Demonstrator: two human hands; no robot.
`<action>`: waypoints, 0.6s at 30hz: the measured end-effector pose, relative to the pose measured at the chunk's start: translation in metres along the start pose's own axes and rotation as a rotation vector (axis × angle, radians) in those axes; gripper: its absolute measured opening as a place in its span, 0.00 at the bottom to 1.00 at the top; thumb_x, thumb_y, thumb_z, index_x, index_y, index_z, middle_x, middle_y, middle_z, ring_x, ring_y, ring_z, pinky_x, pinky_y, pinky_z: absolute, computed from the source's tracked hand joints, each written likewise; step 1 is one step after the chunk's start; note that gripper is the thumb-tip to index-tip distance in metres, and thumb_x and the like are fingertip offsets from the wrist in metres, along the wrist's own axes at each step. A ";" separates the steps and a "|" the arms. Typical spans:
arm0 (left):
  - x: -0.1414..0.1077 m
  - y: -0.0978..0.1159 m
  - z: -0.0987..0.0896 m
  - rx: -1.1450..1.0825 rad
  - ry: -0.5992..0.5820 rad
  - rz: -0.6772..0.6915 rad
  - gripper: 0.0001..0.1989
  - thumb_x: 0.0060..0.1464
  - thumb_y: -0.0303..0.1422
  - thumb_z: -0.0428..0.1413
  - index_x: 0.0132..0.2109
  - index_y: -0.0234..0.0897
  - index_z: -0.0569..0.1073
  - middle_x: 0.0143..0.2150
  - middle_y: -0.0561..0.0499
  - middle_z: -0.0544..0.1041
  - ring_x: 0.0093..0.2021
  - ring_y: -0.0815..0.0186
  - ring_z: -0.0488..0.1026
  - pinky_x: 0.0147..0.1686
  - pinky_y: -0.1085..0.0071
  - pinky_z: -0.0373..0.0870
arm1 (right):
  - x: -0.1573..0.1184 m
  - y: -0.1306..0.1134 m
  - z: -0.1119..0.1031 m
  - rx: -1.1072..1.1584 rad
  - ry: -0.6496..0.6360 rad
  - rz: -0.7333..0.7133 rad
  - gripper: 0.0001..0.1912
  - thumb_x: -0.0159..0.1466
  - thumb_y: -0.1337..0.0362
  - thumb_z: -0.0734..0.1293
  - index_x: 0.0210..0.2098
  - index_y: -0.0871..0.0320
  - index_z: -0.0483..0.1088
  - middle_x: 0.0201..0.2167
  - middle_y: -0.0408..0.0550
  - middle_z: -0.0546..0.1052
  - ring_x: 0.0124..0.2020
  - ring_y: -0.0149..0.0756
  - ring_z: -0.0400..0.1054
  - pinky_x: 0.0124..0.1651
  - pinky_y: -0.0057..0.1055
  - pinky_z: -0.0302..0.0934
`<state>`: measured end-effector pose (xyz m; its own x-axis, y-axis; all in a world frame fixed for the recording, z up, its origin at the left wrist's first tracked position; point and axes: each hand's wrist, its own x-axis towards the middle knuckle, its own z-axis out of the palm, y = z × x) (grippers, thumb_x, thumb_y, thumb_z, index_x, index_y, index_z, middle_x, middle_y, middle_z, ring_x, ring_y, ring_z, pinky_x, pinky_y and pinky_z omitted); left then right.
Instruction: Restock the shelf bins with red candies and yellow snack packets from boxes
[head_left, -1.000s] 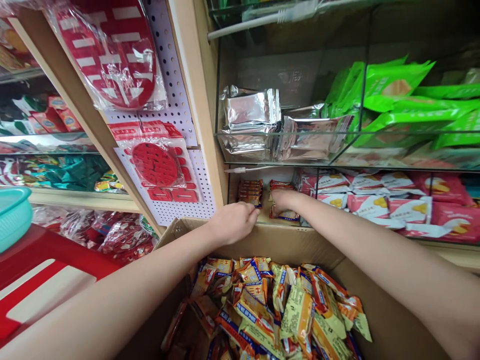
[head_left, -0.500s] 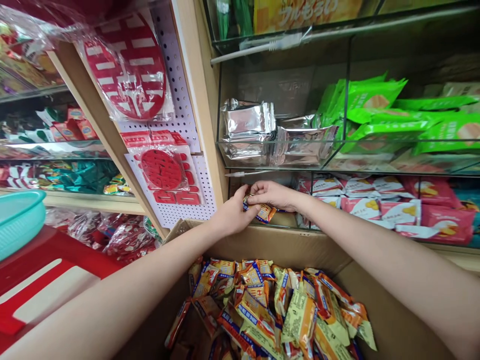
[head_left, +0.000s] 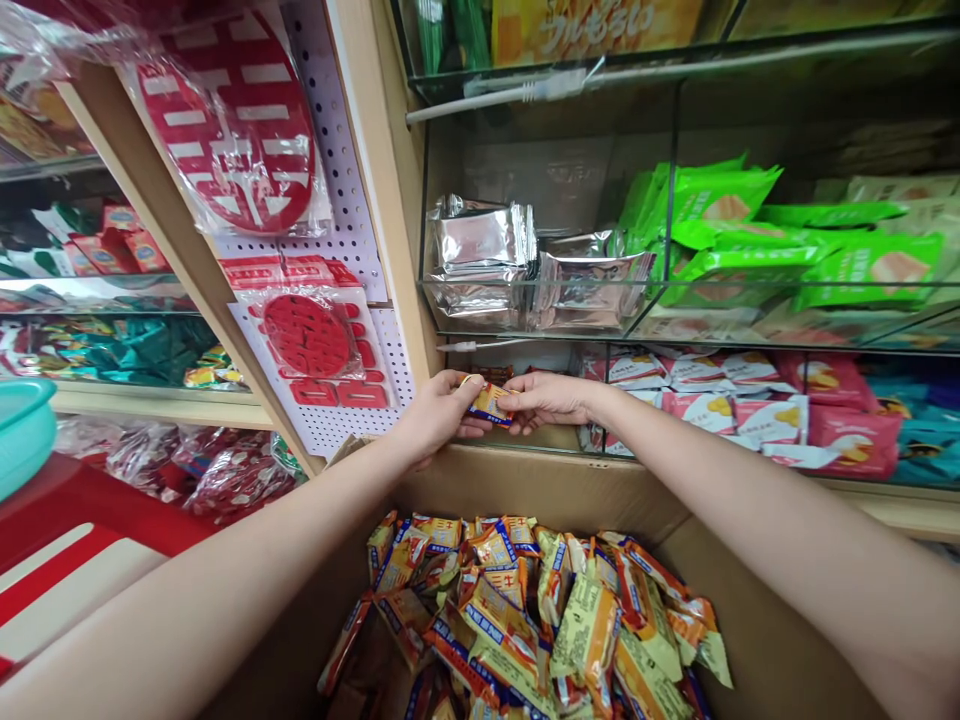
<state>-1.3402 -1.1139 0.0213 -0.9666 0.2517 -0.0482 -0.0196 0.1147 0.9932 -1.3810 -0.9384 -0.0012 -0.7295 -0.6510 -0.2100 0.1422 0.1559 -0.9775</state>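
Observation:
Between my two hands is a small orange-and-blue snack packet, held at the front of the lowest shelf compartment. My left hand grips its left end, thumb on top. The fingers of my right hand pinch its right end. Below them stands an open cardboard box, its far wall just under my wrists. Many similar orange, blue and yellow snack packets lie heaped inside it. Part of the compartment behind my hands is hidden by them.
Right of my hands are white-and-pink packets. Above sit silver packets and green packets behind a clear shelf front. A white cable crosses higher up. Red decorations hang on pegboard; a teal basket is at left.
The packet now lies flatter and more exposed between my hands. My left hand has shifted left and slightly down, and the view has turned slightly to the right.

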 end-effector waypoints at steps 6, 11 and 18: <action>-0.001 0.000 0.000 -0.008 -0.008 -0.006 0.14 0.49 0.42 0.49 0.35 0.35 0.61 0.25 0.49 0.72 0.20 0.67 0.72 0.17 0.76 0.68 | 0.000 0.001 -0.002 -0.039 -0.070 0.030 0.14 0.50 0.57 0.68 0.31 0.59 0.65 0.25 0.41 0.72 0.24 0.25 0.67 0.23 0.19 0.60; -0.002 0.000 0.000 -0.008 0.012 0.028 0.13 0.51 0.42 0.46 0.35 0.35 0.60 0.23 0.51 0.71 0.20 0.67 0.72 0.16 0.76 0.68 | 0.003 0.003 -0.006 -0.043 -0.074 0.031 0.15 0.49 0.57 0.69 0.31 0.59 0.66 0.25 0.41 0.72 0.24 0.25 0.68 0.24 0.19 0.60; -0.005 0.001 0.000 0.014 0.001 0.037 0.09 0.54 0.38 0.44 0.35 0.35 0.59 0.24 0.51 0.71 0.20 0.68 0.72 0.16 0.77 0.67 | 0.005 0.004 -0.006 -0.054 -0.068 0.035 0.15 0.48 0.55 0.69 0.29 0.59 0.66 0.25 0.41 0.72 0.25 0.26 0.68 0.24 0.19 0.61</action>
<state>-1.3354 -1.1146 0.0226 -0.9668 0.2554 -0.0115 0.0196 0.1189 0.9927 -1.3881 -0.9360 -0.0056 -0.6775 -0.6928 -0.2470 0.1291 0.2187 -0.9672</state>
